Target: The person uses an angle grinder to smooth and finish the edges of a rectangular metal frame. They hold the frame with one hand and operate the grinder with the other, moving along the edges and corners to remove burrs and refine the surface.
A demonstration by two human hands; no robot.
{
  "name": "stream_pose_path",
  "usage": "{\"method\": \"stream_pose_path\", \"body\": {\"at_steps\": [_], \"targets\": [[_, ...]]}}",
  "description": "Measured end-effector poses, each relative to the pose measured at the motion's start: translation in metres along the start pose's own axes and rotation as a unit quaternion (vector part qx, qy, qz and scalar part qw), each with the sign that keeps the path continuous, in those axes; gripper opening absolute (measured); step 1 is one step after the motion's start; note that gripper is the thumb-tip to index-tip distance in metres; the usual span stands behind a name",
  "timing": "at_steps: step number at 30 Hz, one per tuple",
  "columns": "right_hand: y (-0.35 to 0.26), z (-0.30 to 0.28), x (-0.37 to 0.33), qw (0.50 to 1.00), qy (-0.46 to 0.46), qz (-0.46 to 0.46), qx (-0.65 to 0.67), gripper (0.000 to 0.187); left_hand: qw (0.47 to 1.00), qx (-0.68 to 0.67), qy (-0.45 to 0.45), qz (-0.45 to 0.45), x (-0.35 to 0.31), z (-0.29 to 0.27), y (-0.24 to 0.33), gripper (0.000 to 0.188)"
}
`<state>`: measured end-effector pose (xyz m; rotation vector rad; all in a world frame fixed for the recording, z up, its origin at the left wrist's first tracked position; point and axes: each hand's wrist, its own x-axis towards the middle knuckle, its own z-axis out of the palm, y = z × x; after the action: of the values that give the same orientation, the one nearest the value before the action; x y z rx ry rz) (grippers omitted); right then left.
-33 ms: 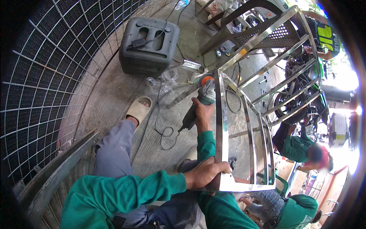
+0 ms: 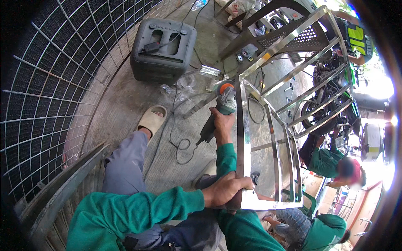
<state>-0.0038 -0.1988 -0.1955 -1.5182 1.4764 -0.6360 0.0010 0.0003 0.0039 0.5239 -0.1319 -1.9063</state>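
Note:
An angle grinder (image 2: 215, 113) with an orange-centred disc (image 2: 226, 88) is gripped in my right hand (image 2: 224, 124), its cord trailing from the rear of the body. The disc sits beside the upper end of a long bar of a shiny metal frame (image 2: 243, 138); whether they touch I cannot tell. My left hand (image 2: 229, 190) is closed around the frame's near corner, thumb along the metal. Several parallel bars run across this frame, which rises to the far right. My right forearm passes beneath my left hand.
A black speaker-like box (image 2: 163, 50) stands far left, near a wire mesh fence (image 2: 54, 83). Cords cross the concrete floor. Beyond the frame are a brown plastic chair (image 2: 289, 39), grinding discs (image 2: 244, 55), a motorcycle (image 2: 322, 96) and other people (image 2: 328, 161) at right.
My hands, the grinder and the metal frame look practically unmoved. At the lower right, a person in green has shifted slightly left.

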Motion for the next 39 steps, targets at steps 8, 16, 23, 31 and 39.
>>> {"method": "stream_pose_path", "body": {"at_steps": [8,16,23,31,39], "targets": [[-0.002,-0.001,0.001,1.0,0.001,0.001,0.002,0.052,1.0,0.014,-0.01,-0.025,-0.004,-0.002,0.004,0.041],[-0.002,-0.003,0.002,1.0,0.006,0.001,0.005,0.054,0.995,0.076,-0.041,0.039,0.002,-0.007,-0.005,0.037],[-0.005,-0.002,0.0,1.0,0.004,0.005,0.007,0.056,0.996,0.073,-0.033,0.032,0.0,-0.007,-0.003,0.038],[-0.009,-0.011,-0.007,1.0,0.001,0.014,0.013,0.058,0.998,-0.03,0.006,-0.046,-0.005,-0.002,0.004,0.036],[-0.015,-0.061,-0.027,0.997,-0.053,0.043,-0.039,0.06,0.998,-0.001,0.023,-0.055,-0.004,-0.006,0.006,0.03]]}}
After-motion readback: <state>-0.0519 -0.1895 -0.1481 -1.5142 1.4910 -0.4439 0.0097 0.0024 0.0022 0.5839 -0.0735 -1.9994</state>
